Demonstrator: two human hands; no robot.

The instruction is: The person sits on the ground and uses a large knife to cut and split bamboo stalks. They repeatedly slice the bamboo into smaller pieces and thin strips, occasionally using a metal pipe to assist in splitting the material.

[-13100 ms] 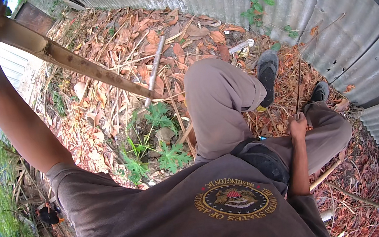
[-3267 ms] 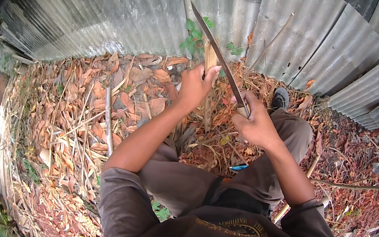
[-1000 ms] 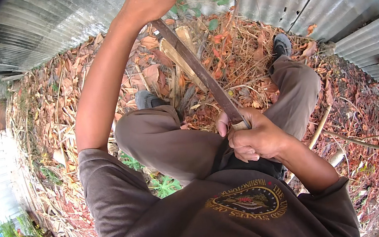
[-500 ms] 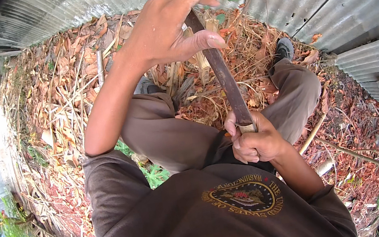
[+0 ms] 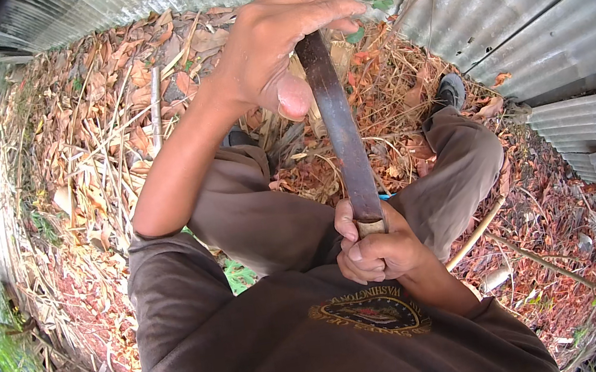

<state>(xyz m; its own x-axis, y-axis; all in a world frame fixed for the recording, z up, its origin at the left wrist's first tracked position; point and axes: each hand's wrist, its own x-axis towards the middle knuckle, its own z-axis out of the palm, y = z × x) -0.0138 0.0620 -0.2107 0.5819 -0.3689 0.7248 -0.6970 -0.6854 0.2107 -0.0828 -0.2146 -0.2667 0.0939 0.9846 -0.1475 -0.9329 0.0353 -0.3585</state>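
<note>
Knife (image 5: 339, 123) work is what goes on here. It is a long dark blade, and the person holds it up in front of the chest with both hands.

The right hand (image 5: 377, 249) is shut tight round the handle, low down, near the shirt (image 5: 321, 350). The left hand (image 5: 278, 44) is up at the far end. Its fingers (image 5: 323, 11) curl over the blade and the thumb presses the flat side. So this hand is partly closed on the blade, not wide.

I think the step is checking or wiping the blade, hand on metal. I cannot tell which. It looks like the middle of that step, not the end.

The next move needs care. The left hand should stay on the flat or the back of the blade, away from the sharp edge. The right hand must keep the handle still so the knife does not twist.

The knife is long and thin. Its long line runs from the handle by the belly up and away, toward the metal fence (image 5: 519, 25). The tip points at the fence, a bit to the left. The tip is hidden behind the fingers.

Below it are the bent legs (image 5: 271, 212) and dry leaves (image 5: 100, 130) on the ground.
</note>
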